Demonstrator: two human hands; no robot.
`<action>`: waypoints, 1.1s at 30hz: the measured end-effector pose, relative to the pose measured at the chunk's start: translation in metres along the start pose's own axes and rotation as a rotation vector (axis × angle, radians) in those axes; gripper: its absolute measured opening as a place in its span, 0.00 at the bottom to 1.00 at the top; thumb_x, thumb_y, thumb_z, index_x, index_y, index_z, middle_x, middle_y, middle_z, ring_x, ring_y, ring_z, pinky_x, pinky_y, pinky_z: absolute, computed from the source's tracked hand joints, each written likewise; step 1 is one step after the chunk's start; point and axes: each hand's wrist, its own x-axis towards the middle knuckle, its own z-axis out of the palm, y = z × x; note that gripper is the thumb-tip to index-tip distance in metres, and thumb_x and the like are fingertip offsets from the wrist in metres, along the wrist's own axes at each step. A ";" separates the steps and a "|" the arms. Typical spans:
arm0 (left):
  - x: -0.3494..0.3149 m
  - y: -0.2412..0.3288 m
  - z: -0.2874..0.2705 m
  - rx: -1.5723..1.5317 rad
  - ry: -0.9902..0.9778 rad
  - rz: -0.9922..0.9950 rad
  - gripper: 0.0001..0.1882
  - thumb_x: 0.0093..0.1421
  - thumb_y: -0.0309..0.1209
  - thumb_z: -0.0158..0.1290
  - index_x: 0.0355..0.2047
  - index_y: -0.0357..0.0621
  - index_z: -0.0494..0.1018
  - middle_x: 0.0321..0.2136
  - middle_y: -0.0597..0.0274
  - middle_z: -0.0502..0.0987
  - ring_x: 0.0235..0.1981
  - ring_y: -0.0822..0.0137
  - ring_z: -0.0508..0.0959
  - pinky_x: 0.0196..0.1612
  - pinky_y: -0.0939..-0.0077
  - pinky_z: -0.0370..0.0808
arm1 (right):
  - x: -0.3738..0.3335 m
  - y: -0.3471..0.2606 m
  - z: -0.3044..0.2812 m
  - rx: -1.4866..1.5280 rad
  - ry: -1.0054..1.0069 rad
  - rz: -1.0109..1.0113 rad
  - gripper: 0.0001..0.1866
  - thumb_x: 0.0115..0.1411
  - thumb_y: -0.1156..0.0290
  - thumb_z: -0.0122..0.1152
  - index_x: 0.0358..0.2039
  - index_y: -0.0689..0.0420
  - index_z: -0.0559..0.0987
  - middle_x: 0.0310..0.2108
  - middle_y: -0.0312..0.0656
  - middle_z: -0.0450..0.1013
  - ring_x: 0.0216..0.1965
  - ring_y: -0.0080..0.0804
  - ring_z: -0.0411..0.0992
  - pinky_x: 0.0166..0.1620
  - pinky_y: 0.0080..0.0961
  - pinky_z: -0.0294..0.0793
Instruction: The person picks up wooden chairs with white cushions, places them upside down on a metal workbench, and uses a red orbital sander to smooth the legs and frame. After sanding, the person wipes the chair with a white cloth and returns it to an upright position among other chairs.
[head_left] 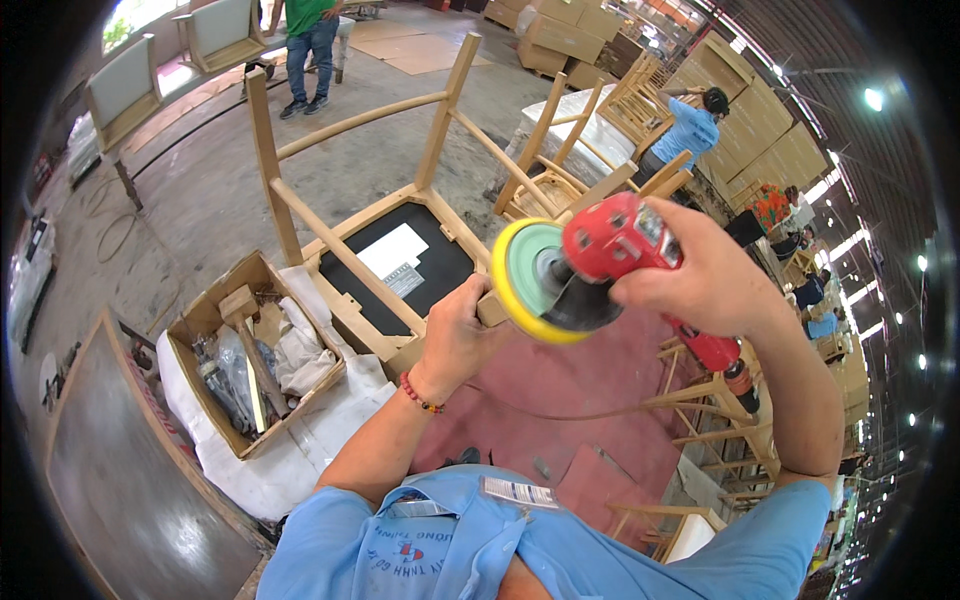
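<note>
My right hand (715,275) is wrapped round a red handheld disc sander (615,240), held up in front of me. Its round pad (528,275), pale green with a yellow rim, is tilted toward my left hand. An upturned wooden chair (345,255) stands before me, legs up, its black seat underside (440,270) showing. My left hand (460,335) is closed on the end of the chair's near leg (490,309), right beside the pad. Whether the pad touches the wood I cannot tell, as the pad partly hides it.
On the left, a cardboard box (205,400) of tools, with a wooden mallet (238,303), rests on white padding (275,485). A brown panel (150,480) lies farther left. More chairs (555,185) stand ahead and right. Co-workers (688,130) are farther off. A thin hose (580,414) crosses the red surface.
</note>
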 end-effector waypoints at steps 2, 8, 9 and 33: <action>0.001 -0.002 0.000 -0.022 0.006 0.123 0.25 0.48 0.25 0.66 0.48 0.41 0.74 0.34 0.53 0.81 0.35 0.56 0.83 0.38 0.72 0.77 | -0.001 0.001 0.011 -0.066 -0.047 -0.077 0.31 0.47 0.61 0.68 0.50 0.63 0.74 0.37 0.47 0.78 0.36 0.35 0.77 0.43 0.29 0.75; -0.005 0.005 -0.003 0.030 -0.038 -0.148 0.17 0.50 0.26 0.66 0.39 0.39 0.74 0.32 0.55 0.81 0.33 0.64 0.81 0.38 0.72 0.76 | 0.008 0.002 0.000 -0.274 0.157 0.065 0.28 0.47 0.63 0.67 0.48 0.64 0.75 0.36 0.50 0.78 0.38 0.38 0.78 0.44 0.32 0.75; -0.005 0.005 -0.004 0.021 -0.041 -0.176 0.16 0.51 0.27 0.66 0.39 0.39 0.74 0.32 0.56 0.81 0.34 0.67 0.81 0.39 0.73 0.76 | 0.007 0.002 -0.003 -0.213 0.139 0.033 0.28 0.47 0.64 0.67 0.47 0.64 0.75 0.35 0.49 0.78 0.38 0.37 0.78 0.44 0.31 0.75; 0.036 0.035 -0.020 -0.131 -0.344 -0.152 0.11 0.56 0.34 0.59 0.28 0.40 0.73 0.22 0.64 0.76 0.23 0.71 0.76 0.28 0.77 0.71 | 0.021 0.188 -0.191 0.047 0.516 0.246 0.22 0.51 0.64 0.67 0.44 0.58 0.74 0.22 0.34 0.70 0.19 0.20 0.69 0.23 0.19 0.70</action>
